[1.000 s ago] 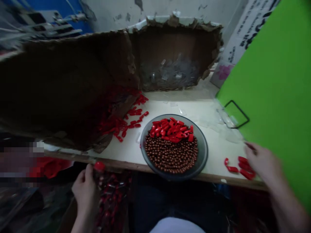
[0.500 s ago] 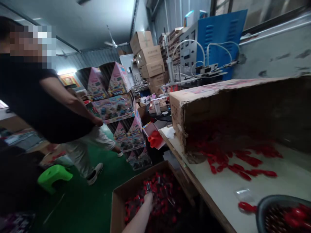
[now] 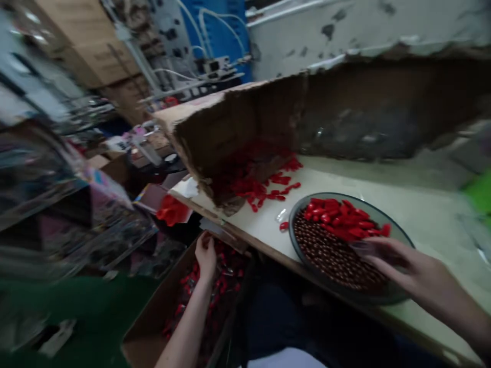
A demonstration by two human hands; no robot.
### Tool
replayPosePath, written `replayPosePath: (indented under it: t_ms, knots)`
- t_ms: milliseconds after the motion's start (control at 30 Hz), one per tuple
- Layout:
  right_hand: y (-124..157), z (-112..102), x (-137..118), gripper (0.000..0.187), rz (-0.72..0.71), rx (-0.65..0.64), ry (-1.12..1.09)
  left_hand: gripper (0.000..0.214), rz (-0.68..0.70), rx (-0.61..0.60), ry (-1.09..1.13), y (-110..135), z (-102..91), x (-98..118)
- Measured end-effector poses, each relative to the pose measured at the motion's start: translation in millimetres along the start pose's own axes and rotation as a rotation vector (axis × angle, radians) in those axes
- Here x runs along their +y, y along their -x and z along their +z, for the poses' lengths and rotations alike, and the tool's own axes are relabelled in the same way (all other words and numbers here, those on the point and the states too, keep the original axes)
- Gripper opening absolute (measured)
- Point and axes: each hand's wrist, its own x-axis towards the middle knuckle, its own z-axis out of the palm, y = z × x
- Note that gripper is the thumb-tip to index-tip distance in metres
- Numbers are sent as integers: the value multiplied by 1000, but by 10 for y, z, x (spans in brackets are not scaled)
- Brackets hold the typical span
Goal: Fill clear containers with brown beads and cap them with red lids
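My right hand [image 3: 402,263] is over a round grey basin [image 3: 408,245] on the table, its thumb and fingers closed on a small clear plastic piece [image 3: 362,249]. The piece sits just above shiny brown beads [image 3: 330,250] that fill the front of the basin. Behind them lies a heap of glossy red plastic pieces [image 3: 341,217]. My left hand [image 3: 206,253] is above the far end of a cardboard box [image 3: 143,327] holding many red and clear pieces [image 3: 226,276]. Its fingers are loosely curled with a gap between them, and I see nothing in them.
A torn-edged carton [image 3: 238,110] lies open on the table [image 3: 264,235], with red pieces [image 3: 268,189] spilling out. A clear piece [image 3: 281,215] and a red piece [image 3: 284,226] rest beside the basin. Display boxes [image 3: 103,194] and a blue machine [image 3: 226,30] stand further back.
The view has swung right and down, bringing the whole basin and my right hand into sight. My left hand has risen from the pieces in the box. The walking person has left the view.
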Motion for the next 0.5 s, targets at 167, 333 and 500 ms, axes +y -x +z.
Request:
replayPosePath:
  t_ms: [167, 333, 500]
  knots:
    - [-242, 222, 126, 21, -85, -265, -6, 31, 410, -355, 266, 690, 714, 979]
    - [-367, 169, 228, 17, -74, -406, 314, 21, 643, -730, 279, 1297, 1262, 1506]
    - [-405, 379, 82, 17, -84, -490, 532, 25, 678, -808, 199, 1424, 1523, 1489]
